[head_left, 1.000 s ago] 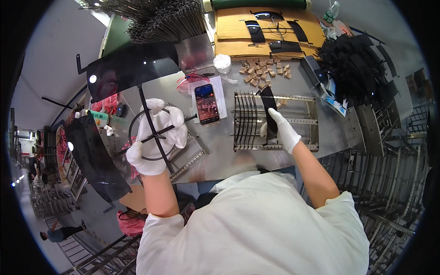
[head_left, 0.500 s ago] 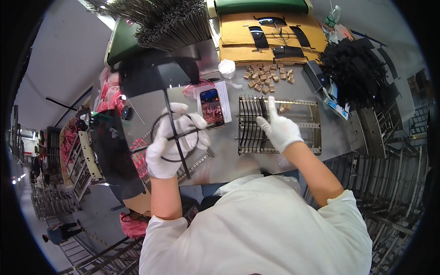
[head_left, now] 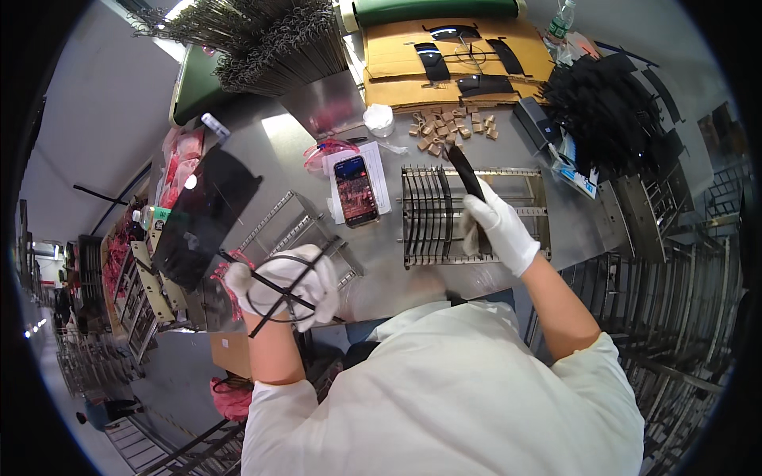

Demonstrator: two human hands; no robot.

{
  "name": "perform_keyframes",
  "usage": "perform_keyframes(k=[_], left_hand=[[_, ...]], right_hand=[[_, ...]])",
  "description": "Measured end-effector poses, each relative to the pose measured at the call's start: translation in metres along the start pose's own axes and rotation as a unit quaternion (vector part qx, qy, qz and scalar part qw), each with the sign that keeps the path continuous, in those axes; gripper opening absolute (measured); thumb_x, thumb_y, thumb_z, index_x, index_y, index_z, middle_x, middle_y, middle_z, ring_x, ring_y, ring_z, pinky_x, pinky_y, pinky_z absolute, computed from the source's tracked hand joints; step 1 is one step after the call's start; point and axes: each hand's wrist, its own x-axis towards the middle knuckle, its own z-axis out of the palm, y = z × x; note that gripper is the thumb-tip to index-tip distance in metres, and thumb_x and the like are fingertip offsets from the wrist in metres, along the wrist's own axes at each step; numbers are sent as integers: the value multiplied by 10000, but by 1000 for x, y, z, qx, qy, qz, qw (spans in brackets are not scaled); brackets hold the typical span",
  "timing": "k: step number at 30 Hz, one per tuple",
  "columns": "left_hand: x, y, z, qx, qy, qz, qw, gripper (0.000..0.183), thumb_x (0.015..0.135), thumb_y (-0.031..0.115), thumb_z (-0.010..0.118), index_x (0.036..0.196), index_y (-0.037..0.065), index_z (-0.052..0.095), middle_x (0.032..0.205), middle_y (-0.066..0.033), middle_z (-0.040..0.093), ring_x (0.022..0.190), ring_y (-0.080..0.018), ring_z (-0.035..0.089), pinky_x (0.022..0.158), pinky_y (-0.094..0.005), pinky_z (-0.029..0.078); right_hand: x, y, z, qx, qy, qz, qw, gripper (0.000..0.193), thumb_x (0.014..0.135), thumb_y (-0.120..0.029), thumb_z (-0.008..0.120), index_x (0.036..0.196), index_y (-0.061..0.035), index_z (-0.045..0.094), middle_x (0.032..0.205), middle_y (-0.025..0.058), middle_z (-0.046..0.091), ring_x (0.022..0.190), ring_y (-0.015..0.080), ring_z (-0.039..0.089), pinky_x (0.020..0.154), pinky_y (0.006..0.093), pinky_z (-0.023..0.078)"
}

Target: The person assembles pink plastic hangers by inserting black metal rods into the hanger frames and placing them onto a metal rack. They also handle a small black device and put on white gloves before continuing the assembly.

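Left hand (head_left: 313, 284) is closed on the black frame (head_left: 287, 291) – a ring with crossed bars, held tilted over the near edge of the surface (head_left: 389, 287). Gloved fingers sit behind the ring, thumb on its left side.

Large dark panel (head_left: 210, 214) stands just beyond, up and left of that hand. One bar end points at it; can't tell if they join.

Right hand (head_left: 506, 234) grips a black strip (head_left: 467, 172) – narrow grip, thumb and fingers on it. Strip is tilted, top end leaning away to the left, above the middle of the steel rack (head_left: 544, 194). Can't tell if its lower end touches the rack.

Row of curved strips (head_left: 429, 214) stands upright in the left part of the rack; right part has open rails.

Between the hands: phone (head_left: 355, 190), lit, lying on paper (head_left: 381, 178). Second rack (head_left: 274, 218) is left of the phone, partly hidden by the left hand.

Behind the rack: tan clips (head_left: 452, 125) in a loose pile, white cup (head_left: 379, 120) to their left, cardboard (head_left: 394, 59) beyond. Black heap (head_left: 599, 107) at far right, dark box (head_left: 533, 123) beside it.
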Motion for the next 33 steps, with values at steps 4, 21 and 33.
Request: perform_keyframes(k=[4, 21, 33], left_hand=[[-9, 10, 7, 69, 70, -28, 995, 1233, 610, 941, 671, 1100, -184, 542, 911, -258, 654, 643, -287, 677, 548, -363, 559], [14, 10, 13, 45, 35, -33, 998, 1160, 731, 855, 671, 1226, -173, 457, 935, -372, 634, 711, -383, 692, 491, -355, 575], [0, 12, 14, 85, 71, -52, 992, 1172, 730, 899, 615, 1229, -152, 470, 936, -386, 657, 570, -305, 682, 437, -299, 540]], right_hand=[[47, 74, -34, -107, 2, -51, 993, 580, 1035, -540, 471, 1414, -107, 545, 770, 74, 679, 592, 122, 624, 506, 260, 489], [42, 12, 12, -641, 76, -57, 762, 957, 970, -664, 530, 1662, -149, 116, 1123, 209, 683, 973, 385, 704, 795, 501, 568], [75, 31, -15, -653, 51, -344, 673, 803, 901, -492, 711, 1499, -8, 483, 1574, 179, 455, 1470, 365, 401, 1190, 478, 332]])
